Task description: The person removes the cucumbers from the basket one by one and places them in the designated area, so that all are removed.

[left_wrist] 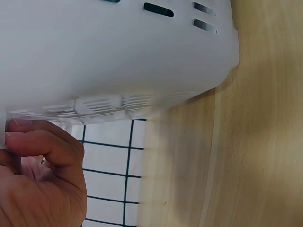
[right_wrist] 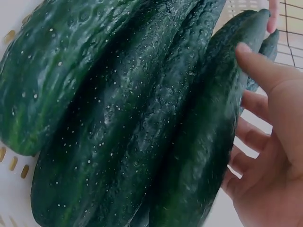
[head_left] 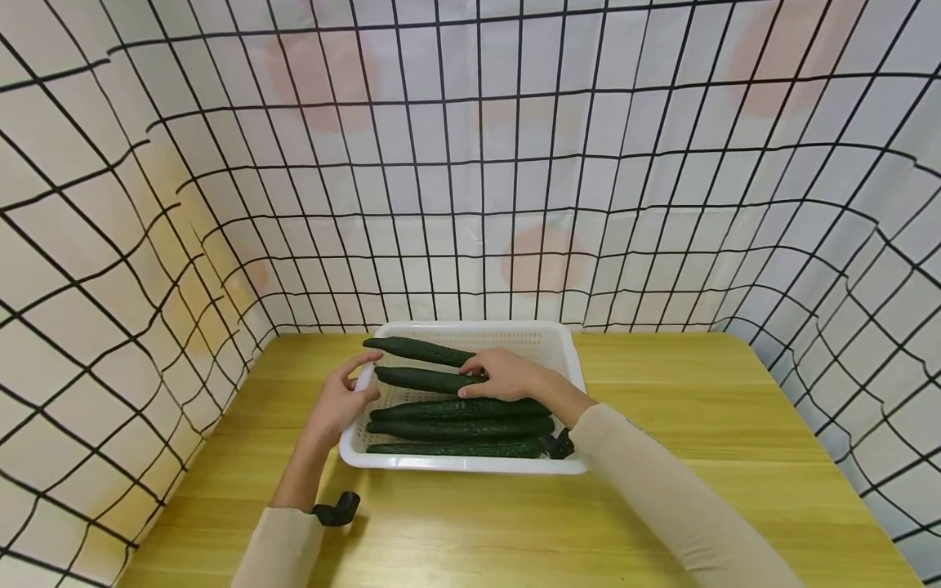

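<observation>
A white plastic basket [head_left: 470,464] holds several long dark-green cucumbers lying side by side. My right hand [head_left: 507,374] reaches over them and grips one cucumber [head_left: 419,379]; in the right wrist view its thumb lies on that cucumber [right_wrist: 199,142], with the fingers along the far side. Behind it another cucumber [head_left: 419,349] rests with one end at the left rim. My left hand [head_left: 343,400] holds the basket's left rim. The left wrist view shows its curled fingers [left_wrist: 38,142] at the edge of the basket wall [left_wrist: 118,52].
The basket stands on a yellow wood-grain table [head_left: 684,408]. A black wire grid [head_left: 478,163] over white sheeting rises behind the table and along both sides. Toward the basket's front lie more cucumbers [head_left: 463,429], close together.
</observation>
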Demonstrator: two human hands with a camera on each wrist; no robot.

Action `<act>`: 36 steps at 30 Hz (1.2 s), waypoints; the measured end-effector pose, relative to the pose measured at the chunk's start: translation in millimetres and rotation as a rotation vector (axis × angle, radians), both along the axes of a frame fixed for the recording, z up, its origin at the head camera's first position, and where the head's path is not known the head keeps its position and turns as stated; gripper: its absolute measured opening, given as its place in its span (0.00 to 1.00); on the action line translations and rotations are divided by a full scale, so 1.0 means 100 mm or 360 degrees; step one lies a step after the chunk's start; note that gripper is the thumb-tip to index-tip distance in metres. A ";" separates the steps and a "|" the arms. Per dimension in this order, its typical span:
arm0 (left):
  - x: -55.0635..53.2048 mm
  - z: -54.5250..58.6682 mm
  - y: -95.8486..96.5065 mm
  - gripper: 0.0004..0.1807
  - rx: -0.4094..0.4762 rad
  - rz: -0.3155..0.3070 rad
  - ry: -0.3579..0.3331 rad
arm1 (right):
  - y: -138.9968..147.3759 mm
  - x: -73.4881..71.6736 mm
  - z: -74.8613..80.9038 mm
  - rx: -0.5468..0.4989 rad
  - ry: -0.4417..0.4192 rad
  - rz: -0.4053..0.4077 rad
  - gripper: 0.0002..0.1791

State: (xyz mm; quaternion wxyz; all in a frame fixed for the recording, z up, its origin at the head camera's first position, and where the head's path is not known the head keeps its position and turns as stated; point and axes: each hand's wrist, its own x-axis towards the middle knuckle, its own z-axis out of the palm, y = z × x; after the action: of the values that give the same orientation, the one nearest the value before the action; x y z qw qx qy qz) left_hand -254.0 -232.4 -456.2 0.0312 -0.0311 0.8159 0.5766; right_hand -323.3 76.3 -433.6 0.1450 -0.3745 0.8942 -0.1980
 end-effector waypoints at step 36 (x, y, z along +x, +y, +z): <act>0.02 0.00 0.02 0.38 0.0092 0.0074 -0.0040 | 0.39 0.13 0.50 -0.0303 0.0234 -0.0105 0.26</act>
State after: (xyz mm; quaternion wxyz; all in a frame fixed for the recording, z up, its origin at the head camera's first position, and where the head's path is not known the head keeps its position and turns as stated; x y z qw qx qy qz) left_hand -251.7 -230.7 -455.9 0.0290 -0.0564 0.7975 0.6000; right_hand -310.2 115.1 -383.2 0.0363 -0.3705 0.8914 -0.2586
